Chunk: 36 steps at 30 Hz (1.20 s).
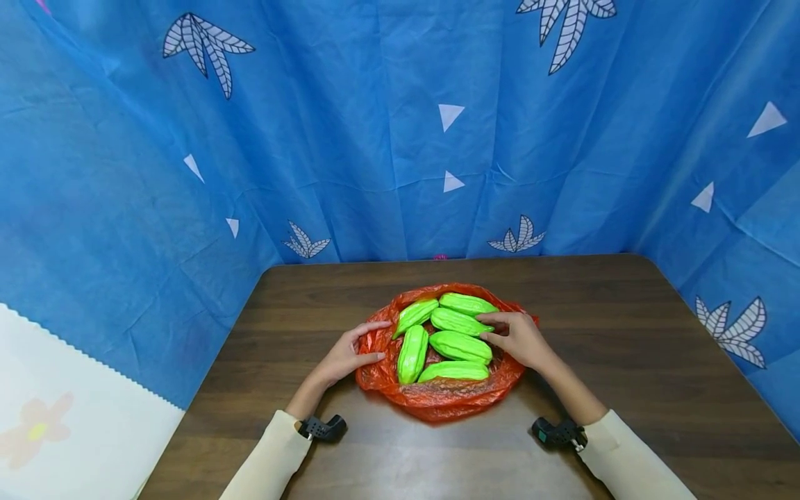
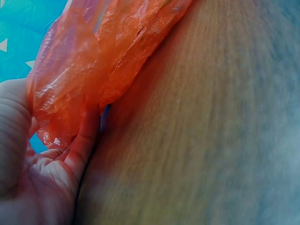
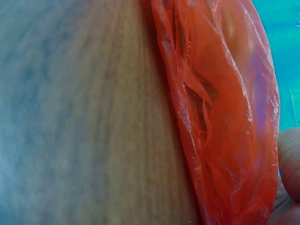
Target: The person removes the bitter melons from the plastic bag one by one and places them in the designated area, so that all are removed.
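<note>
Several bright green, ridged, elongated gourds [image 1: 461, 346] lie inside a red plastic bag [image 1: 431, 403], whose mouth is spread wide on the table. At the bag's left side, my left hand [image 1: 342, 353] holds the edge; the left wrist view shows the crinkled red plastic [image 2: 70, 79] between thumb and fingers. My right hand [image 1: 520, 337] reaches over the right rim, its thumb and index finger at the right end of one gourd [image 1: 459, 321] in the upper part of the bag. In the right wrist view the bag's wall hides most of that hand, leaving the thumb [image 3: 289, 161] at the edge.
A dark brown wood-grain table [image 1: 600, 305] lies under the bag. Blue curtains [image 1: 412, 139] with white leaf and triangle prints surround its back and sides. A white cloth [image 1: 75, 389] hangs at the left. Each wrist wears a black camera [image 1: 328, 428].
</note>
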Each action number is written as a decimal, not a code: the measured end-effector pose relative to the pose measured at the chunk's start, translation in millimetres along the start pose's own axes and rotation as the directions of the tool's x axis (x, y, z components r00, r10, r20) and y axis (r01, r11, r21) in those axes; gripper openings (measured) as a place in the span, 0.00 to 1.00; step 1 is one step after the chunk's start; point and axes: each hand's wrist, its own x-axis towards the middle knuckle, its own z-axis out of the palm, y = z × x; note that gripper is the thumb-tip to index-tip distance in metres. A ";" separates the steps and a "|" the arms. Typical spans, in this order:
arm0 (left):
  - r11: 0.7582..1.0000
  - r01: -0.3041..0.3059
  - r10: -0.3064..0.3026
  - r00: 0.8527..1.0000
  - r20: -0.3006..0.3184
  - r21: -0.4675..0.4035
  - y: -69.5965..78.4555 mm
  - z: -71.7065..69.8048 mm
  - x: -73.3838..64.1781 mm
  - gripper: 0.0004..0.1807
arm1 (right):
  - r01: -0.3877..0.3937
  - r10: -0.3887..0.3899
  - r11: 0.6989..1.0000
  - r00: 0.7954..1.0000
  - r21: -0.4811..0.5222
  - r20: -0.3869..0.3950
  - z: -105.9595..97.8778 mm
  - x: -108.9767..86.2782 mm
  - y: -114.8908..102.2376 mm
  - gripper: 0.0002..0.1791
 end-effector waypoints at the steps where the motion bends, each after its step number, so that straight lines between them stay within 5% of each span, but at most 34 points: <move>1: 1.000 0.000 0.000 1.000 0.002 -0.002 -0.3 0.0 -0.4 0.34 | 0.000 0.000 1.000 1.000 0.006 0.005 0.1 -0.2 0.0 0.19; 14: 0.999 -0.005 0.005 1.000 -0.010 0.035 11.4 4.5 -2.1 0.33 | -0.027 0.026 0.999 0.999 0.043 0.033 -0.9 -0.2 1.8 0.19; 19: 0.999 -0.017 0.019 1.000 -0.025 0.050 -4.8 2.2 1.7 0.34 | -0.036 0.035 0.998 0.999 0.043 0.031 -2.7 -1.6 2.9 0.18; 36: 0.999 -0.043 0.043 0.999 0.002 0.025 -4.1 1.2 1.0 0.34 | -0.073 0.074 0.997 0.997 0.029 -0.025 -6.9 -2.8 3.8 0.14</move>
